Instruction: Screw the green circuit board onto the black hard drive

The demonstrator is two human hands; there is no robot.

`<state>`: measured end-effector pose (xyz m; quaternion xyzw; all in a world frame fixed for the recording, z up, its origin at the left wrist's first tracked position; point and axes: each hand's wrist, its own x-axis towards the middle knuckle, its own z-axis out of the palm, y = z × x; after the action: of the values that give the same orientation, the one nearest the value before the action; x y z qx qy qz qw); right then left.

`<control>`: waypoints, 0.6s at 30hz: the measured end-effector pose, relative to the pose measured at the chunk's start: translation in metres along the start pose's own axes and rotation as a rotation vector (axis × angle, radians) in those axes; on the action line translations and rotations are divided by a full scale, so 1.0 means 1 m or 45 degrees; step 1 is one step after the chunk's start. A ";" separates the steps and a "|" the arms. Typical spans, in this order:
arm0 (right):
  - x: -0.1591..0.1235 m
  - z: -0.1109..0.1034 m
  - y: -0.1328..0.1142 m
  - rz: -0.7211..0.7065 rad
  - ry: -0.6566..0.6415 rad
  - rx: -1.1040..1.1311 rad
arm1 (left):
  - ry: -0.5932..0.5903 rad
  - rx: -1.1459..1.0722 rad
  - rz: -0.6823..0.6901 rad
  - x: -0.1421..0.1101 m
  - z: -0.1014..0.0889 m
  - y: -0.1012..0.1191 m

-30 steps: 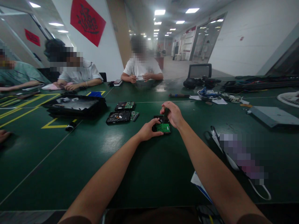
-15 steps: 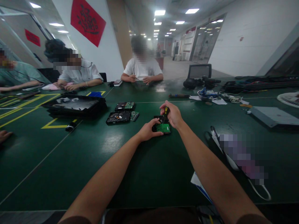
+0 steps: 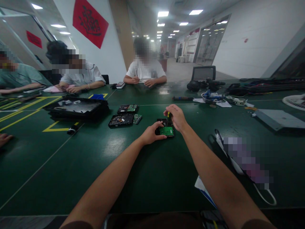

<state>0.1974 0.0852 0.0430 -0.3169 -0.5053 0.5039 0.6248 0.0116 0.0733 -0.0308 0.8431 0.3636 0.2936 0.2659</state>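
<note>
A hard drive point(image 3: 166, 131) with a green circuit board on its upper face lies on the dark green table in front of me. My left hand point(image 3: 153, 132) grips its left side, thumb at the near edge and fingers over the far part. Above the drive, my right hand point(image 3: 177, 117) is closed around a screwdriver point(image 3: 169, 116) with a yellow and black handle. The screwdriver stands roughly upright, its lower end down at the drive; I cannot make out the tip. To the left lie two more drives, a nearer one point(image 3: 121, 120) beside a loose circuit board point(image 3: 137, 119) and a farther one point(image 3: 127, 108).
A black tray point(image 3: 76, 109) with small pieces stands at the left, near a black cylinder point(image 3: 72, 129). On the right are a flat grey metal box point(image 3: 278, 119) and a blurred-out pouch with a strap. Cables and tools lie at the back right. Several people sit across the table.
My right hand has sunk slightly and its fingers have shifted on the screwdriver handle. The left hand and the hard drive stay in place.
</note>
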 end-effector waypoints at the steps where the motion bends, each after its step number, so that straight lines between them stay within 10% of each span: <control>1: 0.000 0.000 0.000 0.003 -0.006 0.011 | -0.001 -0.002 0.001 0.000 0.000 0.000; 18: 0.001 -0.001 -0.001 -0.059 -0.053 -0.024 | -0.007 0.015 0.011 0.000 -0.002 0.004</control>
<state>0.1988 0.0854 0.0441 -0.3004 -0.5301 0.4910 0.6226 0.0118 0.0713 -0.0267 0.8471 0.3609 0.2901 0.2606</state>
